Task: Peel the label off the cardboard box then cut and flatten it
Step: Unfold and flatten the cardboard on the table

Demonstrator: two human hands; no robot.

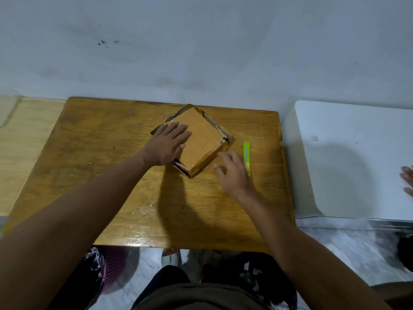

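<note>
Box [196, 139] lies near the far middle of the wooden worktop [100, 175], turned cornerwise, its taped brown top face up and dark torn edges showing round its base. Left hand [166, 145] rests flat on the box's left part, fingers [178, 130] spread and open, gripping nothing. Right hand [232, 173] hovers just right of the box's near corner, fingers loosely open and empty. Green cutter [246, 156] lies on the worktop just beyond the right hand, beside the box; whether the hand touches it cannot be told. A white cabinet [348, 157] stands right of the worktop.
</note>
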